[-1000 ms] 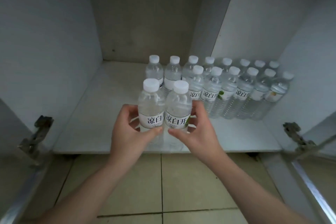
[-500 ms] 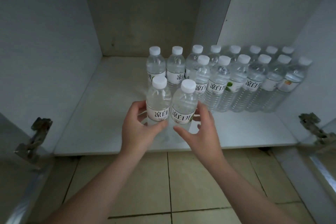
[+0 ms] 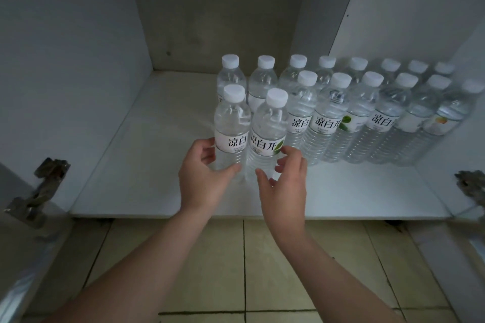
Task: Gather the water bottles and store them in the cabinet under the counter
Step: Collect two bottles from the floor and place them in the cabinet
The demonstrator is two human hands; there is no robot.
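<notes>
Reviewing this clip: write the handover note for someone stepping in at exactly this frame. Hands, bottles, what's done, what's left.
Left hand: curled round the lower body of the left clear plastic water bottle with white cap, thumb in front.
Right hand: fingers loosely curled beside the right clear white-capped bottle; whether they touch it cannot be told.
Both bottles stand upright, side by side, on the white cabinet shelf, at the left end of the front row.
Done: two rows of matching bottles stand along the back and right.
Left: let go, withdraw, fetch any remaining bottles; none show outside the cabinet.
</notes>
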